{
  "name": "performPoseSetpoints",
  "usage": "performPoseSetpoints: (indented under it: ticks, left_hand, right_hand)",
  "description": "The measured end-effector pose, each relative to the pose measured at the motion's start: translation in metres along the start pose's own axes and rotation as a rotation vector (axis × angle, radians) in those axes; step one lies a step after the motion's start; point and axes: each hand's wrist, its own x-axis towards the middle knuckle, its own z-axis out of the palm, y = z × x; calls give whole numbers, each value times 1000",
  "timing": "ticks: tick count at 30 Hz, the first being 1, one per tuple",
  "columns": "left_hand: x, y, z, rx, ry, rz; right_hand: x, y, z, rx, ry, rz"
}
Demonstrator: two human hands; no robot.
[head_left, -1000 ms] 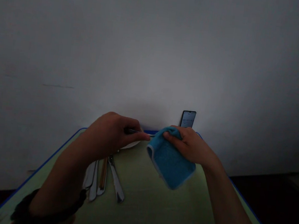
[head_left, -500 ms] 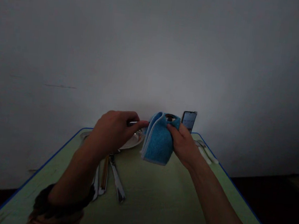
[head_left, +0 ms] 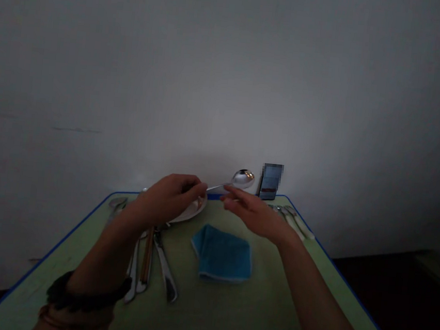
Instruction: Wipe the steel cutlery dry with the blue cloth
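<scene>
The spoon (head_left: 243, 178) is raised near the far edge of the table (head_left: 252, 313), bowl to the right, its handle pinched in the left hand (head_left: 172, 197). The cloth (head_left: 225, 254) is below, nearer the person. The tabletop is pale green with a blue rim, against a plain grey wall (head_left: 229, 72) in dim light. The left hand is back up; the right hand (head_left: 256, 215) is unclosed, fingers stretched left beside the spoon's neck, contact unclear.
</scene>
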Motion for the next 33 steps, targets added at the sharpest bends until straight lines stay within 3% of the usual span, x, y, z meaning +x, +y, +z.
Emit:
performPoseSetpoints:
  ticks: [3,7,11,14,18,21,24,25,29,33]
  left_hand:
    - [2,8,10,-161,-103,-7]
    - [5,14,27,-404,-246,-44]
    - [9,13,43,-495,-320,-23]
    - [11,10,52,-387,-357,15]
    - [11,6,62,10,-335,120]
    - [10,3,69,148,-352,165]
    - [9,0,76,181,-383,161]
    - [9,0,79,193,-392,161]
    - [7,-3,87,220,-434,167]
    - [6,-3,91,234,-481,168]
  right_hand:
    - [5,2,-2,109,198,-66]
    - [5,-2,-7,165,256,-125]
    - [5,-4,-11,283,322,-122]
    - [0,-7,-24,323,426,-146]
    - [-17,-4,-52,232,558,-126]
    - [-23,15,-65,-38,367,71]
    - [-20,45,-62,-576,69,318]
    - [-18,54,-58,-638,14,356]
    - [-14,84,-42,-818,-63,453]
    - [-9,96,-40,-943,-80,541]
